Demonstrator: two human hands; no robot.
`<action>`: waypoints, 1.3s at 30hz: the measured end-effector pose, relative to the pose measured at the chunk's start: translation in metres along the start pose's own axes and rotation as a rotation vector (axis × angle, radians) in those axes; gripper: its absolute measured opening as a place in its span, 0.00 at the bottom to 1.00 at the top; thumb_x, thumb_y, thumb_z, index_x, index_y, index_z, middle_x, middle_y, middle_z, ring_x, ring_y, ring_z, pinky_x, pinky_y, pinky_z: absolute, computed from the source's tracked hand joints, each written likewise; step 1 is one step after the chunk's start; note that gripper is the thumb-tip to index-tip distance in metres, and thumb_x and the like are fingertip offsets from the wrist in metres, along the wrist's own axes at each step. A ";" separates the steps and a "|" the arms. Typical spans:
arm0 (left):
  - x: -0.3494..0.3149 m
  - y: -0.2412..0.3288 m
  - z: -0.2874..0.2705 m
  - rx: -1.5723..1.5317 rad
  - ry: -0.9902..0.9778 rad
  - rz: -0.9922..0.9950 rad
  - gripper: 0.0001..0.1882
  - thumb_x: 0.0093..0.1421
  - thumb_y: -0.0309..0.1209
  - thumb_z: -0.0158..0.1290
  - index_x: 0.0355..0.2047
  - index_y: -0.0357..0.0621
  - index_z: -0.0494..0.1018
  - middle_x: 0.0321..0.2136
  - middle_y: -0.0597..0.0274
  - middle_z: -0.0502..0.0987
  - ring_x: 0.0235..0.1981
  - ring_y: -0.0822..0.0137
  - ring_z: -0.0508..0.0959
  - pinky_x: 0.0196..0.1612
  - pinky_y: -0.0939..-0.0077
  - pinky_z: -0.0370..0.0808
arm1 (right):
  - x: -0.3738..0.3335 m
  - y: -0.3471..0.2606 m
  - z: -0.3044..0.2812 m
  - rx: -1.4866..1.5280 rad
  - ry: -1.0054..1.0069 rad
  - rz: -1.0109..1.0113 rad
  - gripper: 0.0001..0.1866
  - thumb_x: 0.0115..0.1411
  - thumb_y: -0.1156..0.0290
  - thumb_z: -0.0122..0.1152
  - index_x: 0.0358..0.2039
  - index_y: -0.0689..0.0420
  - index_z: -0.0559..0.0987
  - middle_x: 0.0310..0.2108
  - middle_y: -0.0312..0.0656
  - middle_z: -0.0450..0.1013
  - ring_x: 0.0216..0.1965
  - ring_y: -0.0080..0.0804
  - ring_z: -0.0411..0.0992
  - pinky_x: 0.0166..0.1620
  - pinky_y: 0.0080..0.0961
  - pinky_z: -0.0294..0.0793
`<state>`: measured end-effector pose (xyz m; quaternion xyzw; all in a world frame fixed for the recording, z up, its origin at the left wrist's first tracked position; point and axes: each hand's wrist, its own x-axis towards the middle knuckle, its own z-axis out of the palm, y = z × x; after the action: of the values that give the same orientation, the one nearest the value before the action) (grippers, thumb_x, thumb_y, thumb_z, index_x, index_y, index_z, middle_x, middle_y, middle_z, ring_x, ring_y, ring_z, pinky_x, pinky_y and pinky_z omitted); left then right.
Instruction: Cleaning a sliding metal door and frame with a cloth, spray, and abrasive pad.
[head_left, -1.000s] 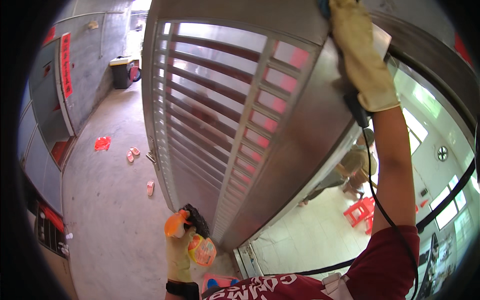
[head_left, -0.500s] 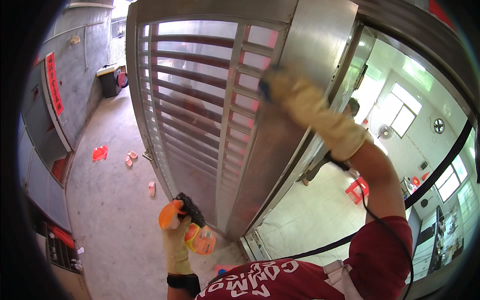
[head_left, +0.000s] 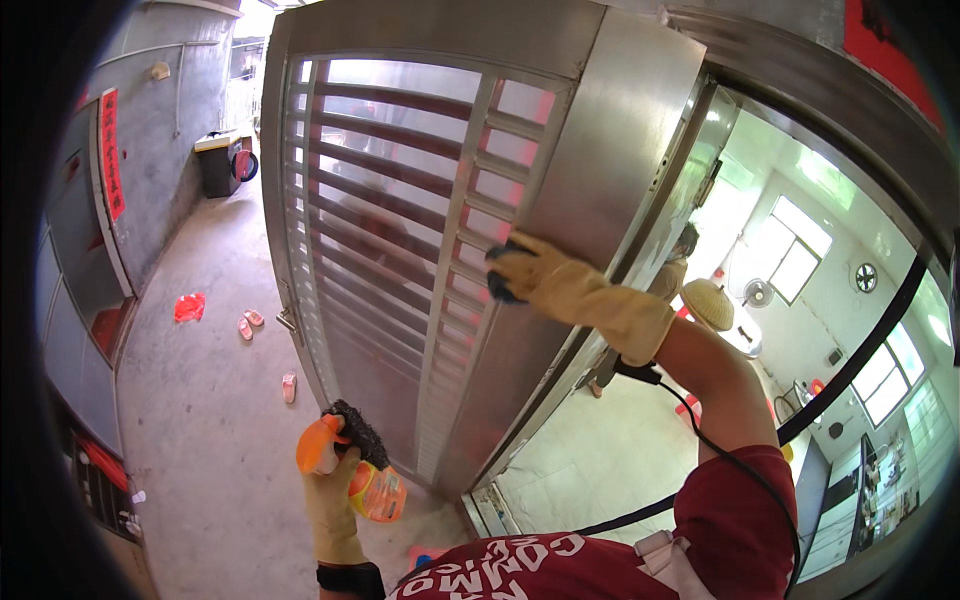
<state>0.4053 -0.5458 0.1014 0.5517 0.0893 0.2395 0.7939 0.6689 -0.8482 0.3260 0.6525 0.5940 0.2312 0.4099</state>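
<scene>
At the lower left, a spray bottle [head_left: 382, 497] is showing an orange head and an orange-and-yellow body, and a dark, shaggy bundle [head_left: 362, 432] is looking coarse and tangled. Farther right, a metal door [head_left: 625, 110] is gleaming dull grey, its long dark slats running beside a narrow column of shorter bars touched with pink. Over those bars, a dark blue pad [head_left: 500, 275] is appearing as a small rounded lump. The left hand [head_left: 338, 490], in a pale yellow glove, is rising from the lower edge above a black wristband [head_left: 350, 578], staying low before the door's bottom corner. The right arm is bending at the elbow out of a dark red sleeve [head_left: 735, 500], and its gloved right hand [head_left: 545, 275] is pointing leftward across the door's broad edge panel. The left fingers are closing around the bottle's upper part, the orange head lying above the grip and the body jutting rightward; the bundle is sitting just beside them, though whether they are also gripping it cannot be told. The right fingers are curling over the pad, which is lying beneath their tips, against the door.
</scene>
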 end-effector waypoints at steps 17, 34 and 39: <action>-0.006 -0.017 -0.018 0.305 0.000 0.055 0.24 0.58 0.14 0.54 0.56 0.39 0.73 0.49 0.63 0.75 0.52 0.69 0.74 0.57 0.73 0.71 | -0.031 0.039 -0.004 -0.248 0.346 0.856 0.15 0.67 0.70 0.52 0.52 0.55 0.78 0.67 0.42 0.66 0.69 0.40 0.61 0.73 0.38 0.56; -0.008 -0.012 -0.008 0.116 0.077 -0.113 0.27 0.56 0.11 0.56 0.57 0.38 0.73 0.52 0.64 0.77 0.51 0.71 0.76 0.56 0.73 0.74 | 0.026 -0.061 0.057 -0.258 0.274 0.837 0.14 0.60 0.70 0.57 0.47 0.53 0.79 0.56 0.37 0.72 0.61 0.33 0.66 0.62 0.42 0.65; -0.009 -0.015 -0.002 0.187 0.042 -0.086 0.27 0.55 0.11 0.56 0.56 0.37 0.73 0.52 0.62 0.77 0.52 0.70 0.76 0.56 0.73 0.73 | 0.043 -0.178 0.130 0.245 -0.138 0.081 0.22 0.67 0.70 0.48 0.59 0.62 0.74 0.69 0.45 0.63 0.72 0.36 0.56 0.74 0.40 0.53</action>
<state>0.4008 -0.5522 0.0860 0.6141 0.1514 0.2072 0.7464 0.6750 -0.8477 0.1018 0.7354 0.5613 0.1281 0.3574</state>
